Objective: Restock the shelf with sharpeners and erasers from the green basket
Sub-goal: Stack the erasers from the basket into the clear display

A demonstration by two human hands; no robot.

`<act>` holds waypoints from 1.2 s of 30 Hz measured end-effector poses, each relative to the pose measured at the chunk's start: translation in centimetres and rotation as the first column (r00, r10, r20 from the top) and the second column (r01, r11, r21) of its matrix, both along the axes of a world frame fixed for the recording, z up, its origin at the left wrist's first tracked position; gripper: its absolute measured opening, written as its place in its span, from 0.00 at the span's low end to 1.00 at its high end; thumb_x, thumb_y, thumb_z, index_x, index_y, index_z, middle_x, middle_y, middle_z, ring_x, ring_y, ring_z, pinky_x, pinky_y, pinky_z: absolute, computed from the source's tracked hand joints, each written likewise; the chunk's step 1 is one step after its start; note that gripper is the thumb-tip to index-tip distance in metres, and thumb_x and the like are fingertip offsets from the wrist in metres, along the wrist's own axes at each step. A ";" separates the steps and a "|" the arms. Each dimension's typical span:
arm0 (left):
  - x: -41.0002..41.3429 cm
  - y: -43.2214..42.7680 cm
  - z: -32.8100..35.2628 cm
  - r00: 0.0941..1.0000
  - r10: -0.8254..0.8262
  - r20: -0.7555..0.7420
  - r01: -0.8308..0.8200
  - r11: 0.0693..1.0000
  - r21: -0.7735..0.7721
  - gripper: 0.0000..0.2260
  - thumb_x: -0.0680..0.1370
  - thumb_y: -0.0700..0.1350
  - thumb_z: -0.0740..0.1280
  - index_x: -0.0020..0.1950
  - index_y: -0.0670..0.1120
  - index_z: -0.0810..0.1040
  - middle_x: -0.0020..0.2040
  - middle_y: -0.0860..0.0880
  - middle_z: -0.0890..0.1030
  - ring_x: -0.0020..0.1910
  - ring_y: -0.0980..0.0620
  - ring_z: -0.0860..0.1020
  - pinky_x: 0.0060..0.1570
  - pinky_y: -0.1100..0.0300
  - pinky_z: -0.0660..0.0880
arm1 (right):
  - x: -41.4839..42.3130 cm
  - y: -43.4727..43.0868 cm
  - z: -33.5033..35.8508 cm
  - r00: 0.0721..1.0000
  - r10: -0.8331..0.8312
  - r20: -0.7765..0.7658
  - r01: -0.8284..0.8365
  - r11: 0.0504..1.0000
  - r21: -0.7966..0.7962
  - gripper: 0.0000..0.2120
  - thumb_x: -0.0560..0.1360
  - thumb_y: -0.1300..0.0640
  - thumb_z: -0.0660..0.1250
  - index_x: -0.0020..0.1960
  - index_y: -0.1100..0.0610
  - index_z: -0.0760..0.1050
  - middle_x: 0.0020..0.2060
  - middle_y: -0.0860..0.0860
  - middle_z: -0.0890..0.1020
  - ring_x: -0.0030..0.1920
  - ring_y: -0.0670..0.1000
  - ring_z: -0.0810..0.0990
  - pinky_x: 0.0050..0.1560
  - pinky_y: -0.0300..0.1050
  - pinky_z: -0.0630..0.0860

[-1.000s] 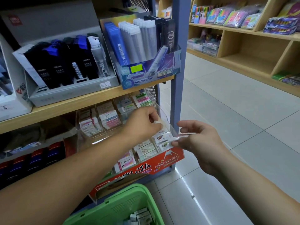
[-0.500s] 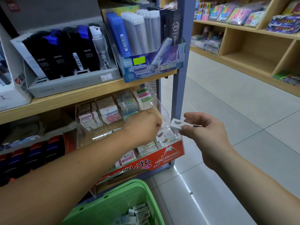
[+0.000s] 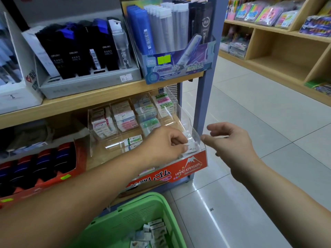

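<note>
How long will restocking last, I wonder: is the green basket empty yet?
Not empty: small white packs lie piled in the green basket; the frame edge hides the rest.

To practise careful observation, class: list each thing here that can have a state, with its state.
left hand: pinches an eraser at the clear tray's front right corner.
right hand: open, empty.
green basket: part filled with loose erasers.
clear tray: back compartments stocked.
</note>
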State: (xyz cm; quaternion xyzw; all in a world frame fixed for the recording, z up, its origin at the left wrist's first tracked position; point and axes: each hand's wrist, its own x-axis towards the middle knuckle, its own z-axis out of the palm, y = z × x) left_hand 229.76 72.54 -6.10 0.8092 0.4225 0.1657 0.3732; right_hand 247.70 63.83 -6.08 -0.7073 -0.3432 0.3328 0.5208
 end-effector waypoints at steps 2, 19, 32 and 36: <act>0.5 -0.3 -0.4 0.995 -0.001 -0.095 0.013 0.992 0.129 0.05 0.78 0.53 0.74 0.52 0.56 0.87 0.45 0.59 0.84 0.44 0.58 0.82 0.48 0.51 0.83 | 0.1 -0.2 -0.6 0.996 0.076 -0.041 -0.080 0.992 -0.098 0.11 0.76 0.55 0.76 0.56 0.57 0.81 0.48 0.51 0.85 0.39 0.47 0.85 0.29 0.35 0.76; -10.3 -10.2 0.7 0.985 -0.139 0.099 0.118 0.975 0.186 0.02 0.79 0.47 0.73 0.46 0.52 0.83 0.35 0.54 0.80 0.34 0.56 0.78 0.33 0.59 0.75 | -4.6 -4.9 2.9 0.801 0.537 0.265 -0.445 0.830 -0.335 0.15 0.68 0.45 0.82 0.44 0.54 0.84 0.34 0.49 0.85 0.32 0.42 0.79 0.33 0.39 0.77; -23.5 -18.0 -21.3 0.832 -0.213 -0.513 -0.142 0.812 -0.566 0.30 0.79 0.53 0.74 0.78 0.46 0.70 0.73 0.45 0.75 0.67 0.45 0.77 0.67 0.53 0.74 | -18.0 -10.5 -15.3 -0.009 1.000 0.022 -0.491 0.014 -0.871 0.40 0.71 0.35 0.76 0.77 0.49 0.69 0.75 0.52 0.72 0.73 0.55 0.73 0.70 0.44 0.71; -26.0 -20.5 -25.4 0.890 -0.058 -0.453 -0.268 0.736 -0.621 0.34 0.76 0.53 0.77 0.78 0.45 0.69 0.75 0.45 0.73 0.68 0.46 0.76 0.67 0.57 0.73 | -20.8 -9.4 -21.2 0.052 0.998 -0.025 -0.418 -0.001 -0.908 0.50 0.70 0.32 0.76 0.83 0.49 0.59 0.82 0.56 0.61 0.79 0.60 0.65 0.78 0.53 0.66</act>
